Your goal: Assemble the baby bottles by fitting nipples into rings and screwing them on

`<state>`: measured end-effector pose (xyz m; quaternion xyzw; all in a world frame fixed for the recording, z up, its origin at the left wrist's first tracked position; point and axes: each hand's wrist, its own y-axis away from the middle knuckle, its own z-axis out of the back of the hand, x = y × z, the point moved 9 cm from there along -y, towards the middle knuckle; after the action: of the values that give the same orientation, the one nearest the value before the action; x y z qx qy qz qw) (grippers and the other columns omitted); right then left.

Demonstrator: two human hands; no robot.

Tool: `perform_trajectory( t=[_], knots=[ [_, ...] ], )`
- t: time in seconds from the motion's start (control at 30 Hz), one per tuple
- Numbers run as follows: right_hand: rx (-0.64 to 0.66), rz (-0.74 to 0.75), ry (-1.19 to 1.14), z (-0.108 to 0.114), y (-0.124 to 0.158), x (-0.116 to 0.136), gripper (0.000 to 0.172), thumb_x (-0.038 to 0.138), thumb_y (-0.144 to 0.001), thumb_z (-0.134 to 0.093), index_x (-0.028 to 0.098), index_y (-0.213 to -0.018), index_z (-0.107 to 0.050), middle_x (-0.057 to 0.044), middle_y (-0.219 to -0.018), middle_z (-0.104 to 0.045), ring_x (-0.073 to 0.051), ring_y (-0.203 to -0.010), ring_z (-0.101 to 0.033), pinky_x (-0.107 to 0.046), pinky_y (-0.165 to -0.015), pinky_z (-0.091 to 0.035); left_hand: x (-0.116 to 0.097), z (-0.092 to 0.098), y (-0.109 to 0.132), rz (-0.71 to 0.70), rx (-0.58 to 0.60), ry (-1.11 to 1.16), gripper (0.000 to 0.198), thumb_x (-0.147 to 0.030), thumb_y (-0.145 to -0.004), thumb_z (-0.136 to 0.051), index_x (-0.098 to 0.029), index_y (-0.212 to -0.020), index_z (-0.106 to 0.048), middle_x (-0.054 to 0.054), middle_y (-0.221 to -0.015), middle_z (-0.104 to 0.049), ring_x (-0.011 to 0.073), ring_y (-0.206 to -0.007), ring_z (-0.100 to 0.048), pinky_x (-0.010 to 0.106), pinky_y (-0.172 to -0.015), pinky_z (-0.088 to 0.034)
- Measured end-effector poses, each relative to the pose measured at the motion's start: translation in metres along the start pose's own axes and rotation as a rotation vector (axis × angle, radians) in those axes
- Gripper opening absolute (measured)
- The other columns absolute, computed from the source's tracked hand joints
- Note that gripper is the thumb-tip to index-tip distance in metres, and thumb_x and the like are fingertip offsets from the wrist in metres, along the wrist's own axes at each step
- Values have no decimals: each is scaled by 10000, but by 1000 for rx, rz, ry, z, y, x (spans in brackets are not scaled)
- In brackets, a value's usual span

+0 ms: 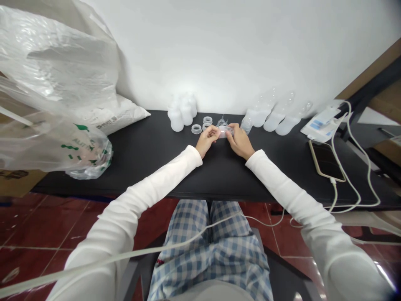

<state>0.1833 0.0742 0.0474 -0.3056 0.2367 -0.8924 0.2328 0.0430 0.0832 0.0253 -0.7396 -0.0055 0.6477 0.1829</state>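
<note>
A small translucent plastic bottle (pixel 223 133) is held sideways over the black table, between my two hands. My left hand (pixel 206 139) pinches its left end with closed fingertips. Round the other end, my right hand (pixel 239 141) is closed, with the thumb in front. Just behind the bottle are clear nipples (pixel 222 121), partly hidden by it. Several clear collar rings (pixel 196 129) lie left of them, close to my left hand. White bottles without tops (pixel 177 119) stand farther left by the wall. Bottles with clear domed caps (pixel 272 119) are grouped to the right.
Bulky plastic bags (pixel 84 142) crowd the left side of the black table (pixel 150 167). At the right lie a phone (pixel 326 162) on a cable and a white packet (pixel 322 122). A white cable (pixel 188 242) crosses over my lap. The wall borders the table's back edge.
</note>
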Motion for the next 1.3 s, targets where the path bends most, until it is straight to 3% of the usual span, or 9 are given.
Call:
perform_trajectory(
  t=[0.13, 0.23, 0.4, 0.53, 0.67, 0.8, 0.9, 1.1, 1.3],
  knots=[
    [25, -68, -113, 4, -1, -4, 551, 714, -1013, -238, 245, -940, -517, -43, -747, -628, -238, -752, -599, -431, -877, -453, -7, -5, 2, -98, 27, -123, 312, -457, -828, -769, -207, -844, -583, 8, -875, -614, 140, -842, -562, 271, -741, -441],
    [-1, -90, -198, 6, -1, -1, 521, 740, -981, -362, 240, -945, -504, -7, -712, -598, -201, -676, -562, -393, -820, -451, -4, -2, 0, -100, 4, -129, 357, -519, -860, -723, -205, -823, -559, 5, -837, -586, 142, -834, -545, 284, -773, -439],
    [-35, -77, -290, -1, 1, 5, 490, 720, -950, -477, 235, -1005, -519, -26, -822, -608, -193, -728, -558, -367, -748, -479, 4, 10, -3, -37, -59, -72, 337, -426, -921, -648, -209, -746, -458, -10, -732, -454, 132, -713, -449, 291, -703, -420],
    [-42, 52, -106, -2, 0, 11, 481, 693, -944, -516, 230, -1067, -568, -71, -919, -624, -244, -844, -567, -433, -826, -504, 3, 15, -3, -23, -99, -70, 273, -265, -898, -597, -208, -718, -399, -4, -726, -418, 136, -702, -442, 290, -681, -405],
    [51, 229, 93, -5, 1, 24, 421, 556, -993, -506, 211, -1213, -602, -139, -1068, -661, -302, -970, -583, -492, -889, -498, 5, 18, -3, 18, -127, -12, 240, -151, -827, -573, -202, -696, -379, -2, -732, -450, 127, -687, -449, 277, -641, -392],
    [120, 341, 200, -5, 3, 35, 347, 371, -1040, -419, 229, -1290, -613, -167, -1226, -659, -317, -1068, -591, -501, -903, -487, 10, 19, -3, 63, -135, 47, 248, -204, -850, -590, -205, -692, -399, -1, -707, -465, 126, -678, -458, 262, -595, -392],
    [132, 369, 201, -5, 5, 38, 342, 370, -1044, -410, 224, -1271, -621, -172, -1246, -665, -318, -1088, -600, -491, -900, -484, 13, 18, -3, 83, -123, 84, 311, -298, -895, -605, -205, -682, -399, -7, -690, -456, 119, -661, -456, 266, -589, -384],
    [53, 149, 50, 0, 2, 21, 506, 615, -982, -488, 186, -1236, -576, -139, -1042, -685, -290, -896, -619, -461, -862, -474, 6, 15, -3, 59, -117, 95, 366, -447, -907, -619, -204, -697, -444, -6, -710, -472, 119, -677, -472, 264, -603, -377],
    [-116, -103, -152, 18, 2, 4, 565, 748, -990, -299, 246, -870, -529, -23, -709, -588, -209, -664, -537, -383, -742, -414, -15, -4, 2, -90, 28, -158, 340, -515, -834, -735, -207, -817, -593, 4, -832, -614, 143, -798, -555, 285, -711, -403]
  ],
)
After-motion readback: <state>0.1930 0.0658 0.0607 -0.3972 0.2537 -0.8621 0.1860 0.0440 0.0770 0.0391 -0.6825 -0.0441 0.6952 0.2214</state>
